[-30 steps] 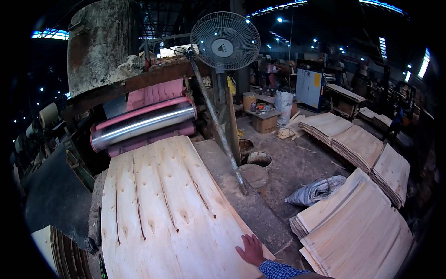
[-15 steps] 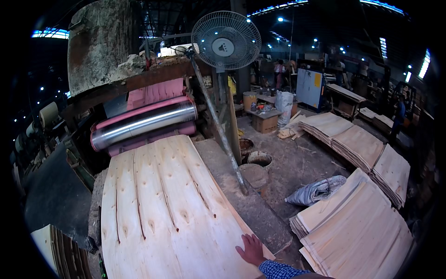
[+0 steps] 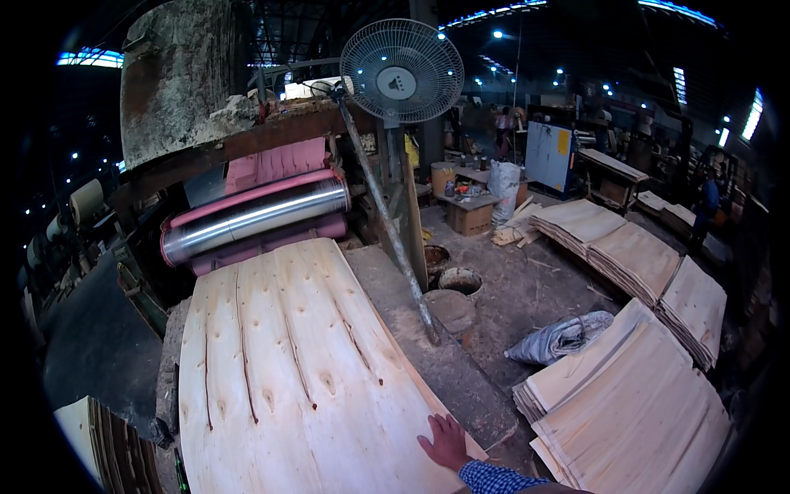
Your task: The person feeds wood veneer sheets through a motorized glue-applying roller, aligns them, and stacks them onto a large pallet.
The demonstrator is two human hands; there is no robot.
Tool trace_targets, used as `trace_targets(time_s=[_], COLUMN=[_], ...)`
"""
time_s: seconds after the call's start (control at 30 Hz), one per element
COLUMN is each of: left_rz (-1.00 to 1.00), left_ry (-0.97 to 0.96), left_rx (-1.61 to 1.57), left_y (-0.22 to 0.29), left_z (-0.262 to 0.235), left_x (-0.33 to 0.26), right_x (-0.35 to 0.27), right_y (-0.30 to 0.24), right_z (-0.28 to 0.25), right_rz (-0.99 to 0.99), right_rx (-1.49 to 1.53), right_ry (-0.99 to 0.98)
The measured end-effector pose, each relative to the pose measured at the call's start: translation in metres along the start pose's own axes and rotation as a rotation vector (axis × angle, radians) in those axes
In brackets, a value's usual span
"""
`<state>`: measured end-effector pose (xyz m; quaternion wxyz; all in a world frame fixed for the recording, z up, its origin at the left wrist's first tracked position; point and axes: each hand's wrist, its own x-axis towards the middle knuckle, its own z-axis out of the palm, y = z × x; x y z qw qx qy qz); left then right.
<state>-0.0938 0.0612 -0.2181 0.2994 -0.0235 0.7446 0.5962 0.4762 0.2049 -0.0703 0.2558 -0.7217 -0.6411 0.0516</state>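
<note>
A large pale wood veneer sheet point(image 3: 296, 370) with long splits and knots lies on the table in front of me, its far end under the roller machine's steel roller point(image 3: 255, 216). My right hand point(image 3: 446, 442) rests flat on the sheet's near right edge, fingers spread, holding nothing. A blue checked sleeve covers that wrist. My left hand is out of view.
A standing fan point(image 3: 401, 72) on a slanted pole rises right of the machine. Buckets point(image 3: 459, 281) and a grey sack point(image 3: 559, 339) lie on the concrete floor. Stacks of veneer sheets point(image 3: 634, 412) fill the right side. A person point(image 3: 706, 206) stands far right.
</note>
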Motion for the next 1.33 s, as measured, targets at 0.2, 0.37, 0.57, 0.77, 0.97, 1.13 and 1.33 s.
trace_targets(time_s=[0.2,0.37,0.57,0.77,0.97,1.13,1.33], left_rz=[0.039,0.034,0.036,0.019,0.003,0.009,-0.021], left_ry=[0.109,0.001,0.036,0.077,0.071,0.065,0.084], left_rx=[0.137,-0.096,-0.103,-0.118,-0.1,-0.072,-0.041], left_y=[0.002,0.02,0.023,0.04,0.035,0.017,0.015], left_z=[-0.001,0.004,0.0,0.015,0.006,0.003,0.001], left_x=[-0.007,-0.048,-0.055,-0.079,-0.068,-0.046,-0.04], right_x=[-0.003,0.0,-0.001,-0.001,-0.001,-0.001,0.0], right_y=[0.01,0.003,0.002,0.01,0.001,0.0,0.0], right_z=[0.015,0.002,0.006,0.008,0.001,-0.003,-0.004], right_rz=[-0.023,-0.011,-0.032,-0.048,-0.015,-0.009,0.009], right_rx=[0.041,0.073,0.072,0.028,0.089,0.074,0.085], right_ry=[0.05,0.004,0.001,0.054,-0.014,-0.011,-0.036])
